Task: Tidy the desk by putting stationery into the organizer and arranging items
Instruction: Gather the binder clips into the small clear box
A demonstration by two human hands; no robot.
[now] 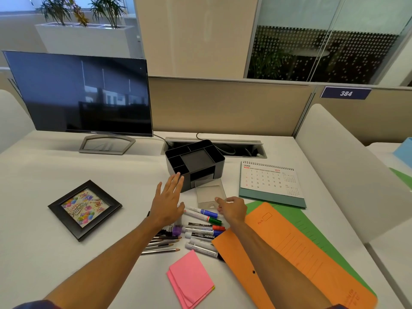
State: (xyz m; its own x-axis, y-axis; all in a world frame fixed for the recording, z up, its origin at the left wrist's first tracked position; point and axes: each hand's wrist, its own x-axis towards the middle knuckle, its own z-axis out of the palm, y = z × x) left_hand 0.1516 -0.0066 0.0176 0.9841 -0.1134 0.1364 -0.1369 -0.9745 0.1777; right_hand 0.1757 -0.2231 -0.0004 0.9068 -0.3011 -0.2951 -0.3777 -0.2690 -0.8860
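Head view: we see the left hand [168, 200] spread flat, fingers straight, its tips at the near left corner of the black organizer [194, 162], seemingly steadying it. The right hand [230, 208] rests at the front lip of the clear drawer [209, 195], which is pulled out of the organizer's base; its fingers are loosely curled, and we cannot tell whether they pinch the drawer's edge or merely touch it.

Just below the hands lies the stationery yet to be sorted: a cluster of markers [204, 228] with blue, green and red caps, a fan of pencils [161, 244] and some binder clips [171, 230] beside them. The organizer's compartments look empty, so we judge the tidying barely begun, the drawer opened to receive small items.

Nearer us sits a pink notepad [190, 281]. An orange folder [296, 259] overlaps a green folder [312, 226] on the right, below a desk calendar [270, 182]. A framed picture [84, 208] lies flat at left, before the dark monitor [80, 94].
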